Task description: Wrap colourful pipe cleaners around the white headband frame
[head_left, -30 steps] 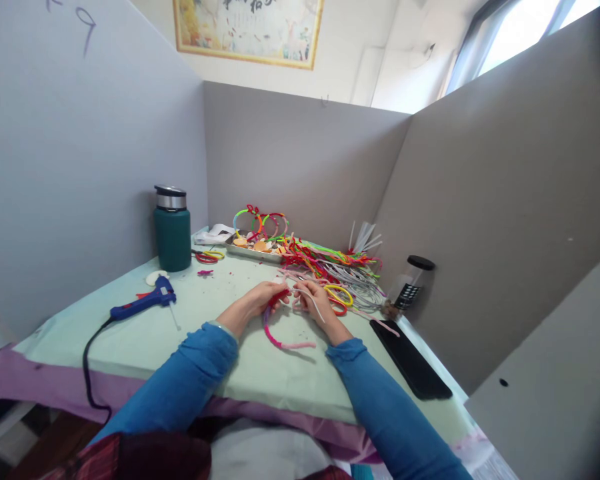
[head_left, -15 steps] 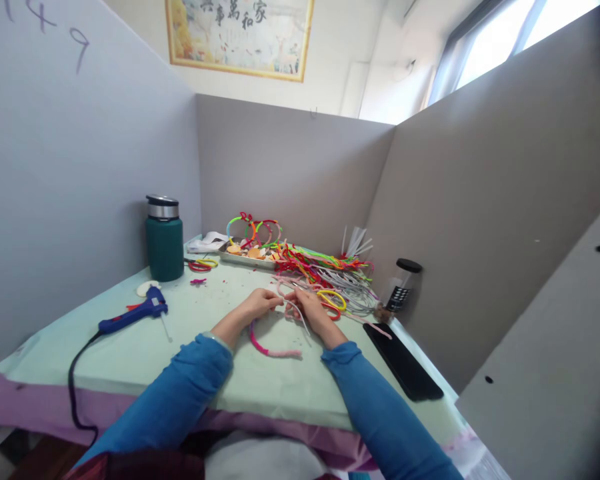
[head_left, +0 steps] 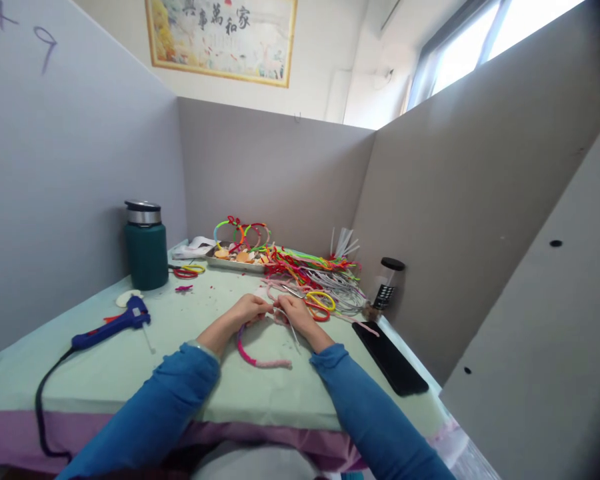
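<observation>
Near the middle of the table my left hand [head_left: 251,311] pinches a curved ring of pipe cleaner [head_left: 248,358], purple and magenta with a pale pink end lying toward me. My right hand [head_left: 294,313] is close beside it, fingertips almost touching the left ones, closed on a thin white pipe cleaner [head_left: 293,333] whose free end hangs down toward the table. Where the two strands meet is hidden by the fingers. Scissors with yellow and red handles [head_left: 321,301] lie just beyond my right hand.
Blue glue gun [head_left: 113,327] and green bottle [head_left: 146,255] stand left. A metal tray [head_left: 237,265] and colourful pipe cleaners [head_left: 313,270] lie at the back. Black phone [head_left: 393,360] and clear jar [head_left: 386,287] are right. Grey partitions surround the table.
The camera view has shifted, so most things appear further left. Both hands have drawn slightly closer together, still on the strands.
</observation>
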Available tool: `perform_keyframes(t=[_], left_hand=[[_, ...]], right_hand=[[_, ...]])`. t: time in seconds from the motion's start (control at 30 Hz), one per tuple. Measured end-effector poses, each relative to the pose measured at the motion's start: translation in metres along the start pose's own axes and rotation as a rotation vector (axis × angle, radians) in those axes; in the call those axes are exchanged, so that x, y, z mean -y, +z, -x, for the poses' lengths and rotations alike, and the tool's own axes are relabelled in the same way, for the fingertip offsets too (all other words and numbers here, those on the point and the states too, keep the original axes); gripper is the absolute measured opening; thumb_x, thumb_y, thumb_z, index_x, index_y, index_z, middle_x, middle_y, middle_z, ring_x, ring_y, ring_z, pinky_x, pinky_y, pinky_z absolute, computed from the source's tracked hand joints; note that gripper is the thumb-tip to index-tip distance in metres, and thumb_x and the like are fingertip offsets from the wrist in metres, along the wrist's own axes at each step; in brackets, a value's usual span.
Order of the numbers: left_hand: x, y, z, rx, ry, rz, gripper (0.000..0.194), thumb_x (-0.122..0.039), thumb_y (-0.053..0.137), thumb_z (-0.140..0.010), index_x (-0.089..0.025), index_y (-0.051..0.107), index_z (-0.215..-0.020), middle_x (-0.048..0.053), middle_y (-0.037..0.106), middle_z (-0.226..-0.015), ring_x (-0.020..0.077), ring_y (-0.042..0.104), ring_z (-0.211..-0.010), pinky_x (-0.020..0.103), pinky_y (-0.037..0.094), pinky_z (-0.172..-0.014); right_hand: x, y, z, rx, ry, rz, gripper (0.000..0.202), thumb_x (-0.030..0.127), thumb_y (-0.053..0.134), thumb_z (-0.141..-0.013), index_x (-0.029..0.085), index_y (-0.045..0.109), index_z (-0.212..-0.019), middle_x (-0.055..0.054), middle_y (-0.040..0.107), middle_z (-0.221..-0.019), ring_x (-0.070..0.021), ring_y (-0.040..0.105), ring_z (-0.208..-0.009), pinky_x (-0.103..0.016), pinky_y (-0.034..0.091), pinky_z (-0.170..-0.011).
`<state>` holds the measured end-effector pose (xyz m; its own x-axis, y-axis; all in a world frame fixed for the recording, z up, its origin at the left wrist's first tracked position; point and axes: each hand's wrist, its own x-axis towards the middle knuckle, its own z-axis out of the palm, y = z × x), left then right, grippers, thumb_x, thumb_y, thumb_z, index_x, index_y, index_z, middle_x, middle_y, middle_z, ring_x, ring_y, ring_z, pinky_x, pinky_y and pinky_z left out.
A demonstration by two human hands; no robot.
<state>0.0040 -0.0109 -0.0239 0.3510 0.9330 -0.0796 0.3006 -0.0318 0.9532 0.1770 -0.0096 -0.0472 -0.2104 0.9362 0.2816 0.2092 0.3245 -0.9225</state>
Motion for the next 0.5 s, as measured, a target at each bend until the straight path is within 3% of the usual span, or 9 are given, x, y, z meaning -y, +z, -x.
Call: perform_keyframes(t=[0.13, 0.3, 0.5], left_hand=[[0.003, 0.001, 0.000, 0.000, 0.016, 0.037, 0.050, -0.056, 0.068, -0.062, -0.009, 0.066, -0.081, -0.006, 0.046, -0.048, 0.0033, 0.028, -0.033, 0.023, 0.018, -0.036], [-0.005, 0.002, -0.004, 0.029, -0.027, 0.072, 0.045, -0.053, 0.069, -0.062, -0.011, 0.064, -0.079, -0.006, 0.049, -0.049, 0.0032, 0.027, -0.033, 0.022, 0.018, -0.035], [-0.016, 0.001, -0.026, 0.127, -0.053, 0.019, 0.043, -0.052, 0.071, -0.062, -0.011, 0.066, -0.075, -0.006, 0.047, -0.046, 0.0027, 0.026, -0.033, 0.022, 0.017, -0.036]], right_hand=[[0.000, -0.008, -0.015, -0.082, -0.078, 0.106, 0.036, 0.044, 0.046, -0.085, 0.015, 0.065, -0.074, -0.003, 0.063, -0.067, -0.0121, 0.052, -0.053, -0.023, 0.038, -0.049], [0.005, -0.038, -0.054, -0.283, -0.149, 0.369, 0.029, 0.035, 0.046, -0.081, 0.016, 0.064, -0.070, -0.001, 0.061, -0.063, -0.0136, 0.052, -0.058, -0.023, 0.037, -0.054], [0.012, -0.078, -0.107, -0.463, -0.041, 0.684, 0.028, 0.027, 0.046, -0.083, 0.015, 0.071, -0.088, -0.007, 0.071, -0.088, -0.0182, 0.061, -0.080, -0.026, 0.044, -0.073]])
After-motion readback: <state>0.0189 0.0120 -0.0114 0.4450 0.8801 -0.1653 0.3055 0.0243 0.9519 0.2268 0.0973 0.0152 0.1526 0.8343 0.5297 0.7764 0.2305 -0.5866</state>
